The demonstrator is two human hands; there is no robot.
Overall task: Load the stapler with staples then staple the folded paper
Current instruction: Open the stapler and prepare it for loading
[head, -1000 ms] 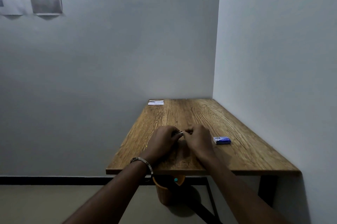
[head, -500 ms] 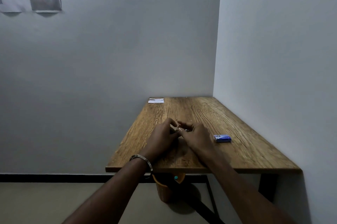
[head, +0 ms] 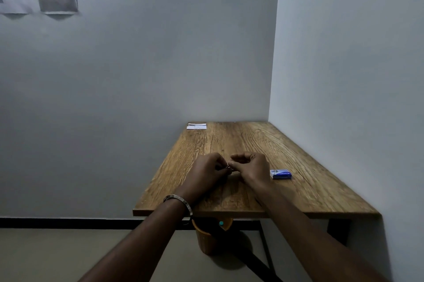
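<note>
wooden table [head: 298, 167]; blue staple box [head: 280, 174] closed; hands [head: 231, 170] pinching small metal piece [head: 229, 167]

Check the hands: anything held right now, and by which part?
Left hand pinches a small metallic item, too small to identify; hold point unclear. Right hand fingertips meet it.

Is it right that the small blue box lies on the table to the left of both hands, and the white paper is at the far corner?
Not quite. The head view shows the small blue box on the table beside the right hand, not left. The white paper is at the far corner.
</note>
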